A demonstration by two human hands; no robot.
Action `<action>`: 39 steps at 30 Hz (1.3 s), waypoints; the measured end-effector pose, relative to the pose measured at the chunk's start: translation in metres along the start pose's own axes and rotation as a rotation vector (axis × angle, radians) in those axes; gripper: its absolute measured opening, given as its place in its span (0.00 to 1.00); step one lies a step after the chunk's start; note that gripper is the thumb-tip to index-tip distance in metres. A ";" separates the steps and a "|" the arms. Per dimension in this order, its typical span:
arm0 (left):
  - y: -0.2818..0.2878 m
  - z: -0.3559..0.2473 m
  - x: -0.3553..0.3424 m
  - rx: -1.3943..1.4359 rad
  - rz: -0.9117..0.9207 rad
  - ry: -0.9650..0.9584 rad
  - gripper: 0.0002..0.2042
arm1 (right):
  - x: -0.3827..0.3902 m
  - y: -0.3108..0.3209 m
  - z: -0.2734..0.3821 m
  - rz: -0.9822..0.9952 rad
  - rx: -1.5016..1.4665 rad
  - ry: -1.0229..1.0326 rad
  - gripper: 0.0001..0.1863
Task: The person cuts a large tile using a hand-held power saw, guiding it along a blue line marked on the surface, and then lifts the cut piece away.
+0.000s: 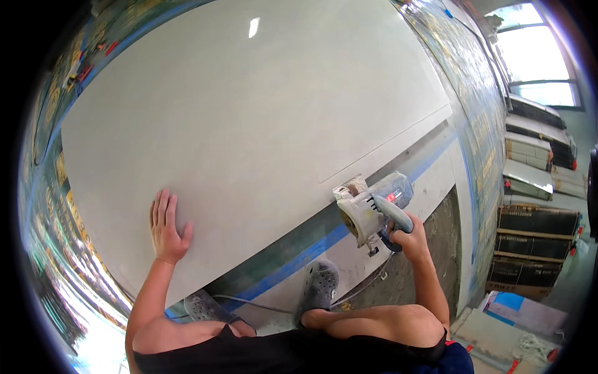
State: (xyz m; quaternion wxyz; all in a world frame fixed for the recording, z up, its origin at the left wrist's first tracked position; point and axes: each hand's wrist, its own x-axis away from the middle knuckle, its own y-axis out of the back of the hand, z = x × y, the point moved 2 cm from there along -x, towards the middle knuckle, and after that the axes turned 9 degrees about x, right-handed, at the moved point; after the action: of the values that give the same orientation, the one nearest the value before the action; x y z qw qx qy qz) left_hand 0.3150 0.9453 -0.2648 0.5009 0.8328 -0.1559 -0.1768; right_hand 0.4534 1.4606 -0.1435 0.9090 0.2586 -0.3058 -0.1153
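Note:
A large pale grey slab (249,118), smooth and slightly glossy, lies flat before me. My left hand (167,232) rests palm down near its left front part, fingers stretched out. In my right hand (411,240) is the rear handle of a dusty circular saw (367,204), my fingers wrapped round it. The saw's base sits at the slab's near edge, right of the middle. From beside the saw, a thin straight line (383,146) runs along the slab close to that edge, toward the right corner. Whether the blade is turning cannot be made out.
My feet, in grey clogs (319,283), are by the slab's near edge, with a cable (261,303) running past them. Printed floor sheeting (479,106) with blue tape surrounds the slab. Stacked boxes (536,221) stand at the right; red-handled tools (84,73) lie far left.

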 end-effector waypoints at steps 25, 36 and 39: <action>0.007 -0.008 -0.007 0.024 -0.099 0.018 0.31 | -0.011 -0.005 -0.002 0.012 0.041 0.098 0.11; 0.010 -0.007 -0.004 0.038 -0.087 0.053 0.30 | -0.012 -0.010 -0.003 -0.008 0.001 0.087 0.10; 0.012 -0.008 -0.004 0.038 -0.084 0.063 0.30 | -0.015 -0.009 -0.005 -0.007 0.034 0.108 0.11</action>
State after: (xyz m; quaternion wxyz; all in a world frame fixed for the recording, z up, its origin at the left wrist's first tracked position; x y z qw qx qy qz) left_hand 0.3138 0.9474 -0.2500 0.4816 0.8532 -0.1083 -0.1686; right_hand 0.4444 1.4605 -0.1596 0.9192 0.2810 -0.2574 -0.0990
